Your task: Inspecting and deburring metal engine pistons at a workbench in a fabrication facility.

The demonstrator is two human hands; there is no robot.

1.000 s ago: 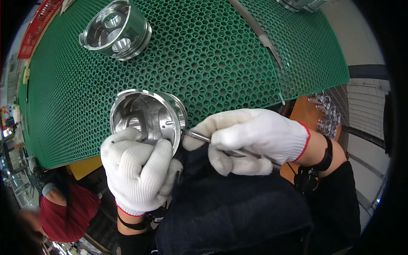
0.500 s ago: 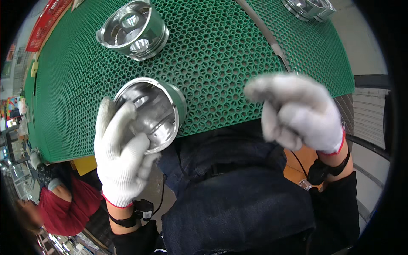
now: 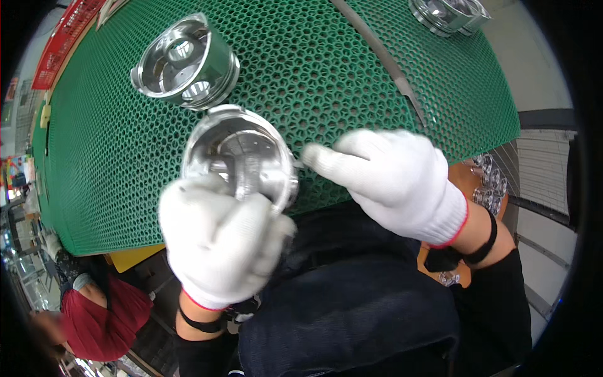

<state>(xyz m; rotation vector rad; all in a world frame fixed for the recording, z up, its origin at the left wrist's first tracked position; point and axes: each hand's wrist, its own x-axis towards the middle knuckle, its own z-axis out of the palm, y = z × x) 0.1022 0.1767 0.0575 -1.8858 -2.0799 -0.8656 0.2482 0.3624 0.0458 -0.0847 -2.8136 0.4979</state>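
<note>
1. The left hand, in a white knitted glove with a red cuff edge, is closed over the lower rim of the near piston, fingers curled at its mouth.
2. That piston, a shiny metal cup, is tilted with its open end toward the person, above the near part of the green honeycomb mat; whether it rests there or is lifted, I cannot tell.
3. The right hand, gloved the same way, is just beside the piston's right side, fingers bent together and the foremost fingertip pointing at the rim (a little blurred, so I cannot tell whether it grips anything or touches the metal).
4. Beyond the near piston, slightly left, a second piston sits on the mat with its open end also tilted toward the person.
5. A third piston lies near the mat's far right, past a long grey strip.
6. A red basket stands at the far left; a co-worker in a dark red top is at lower left.
</note>
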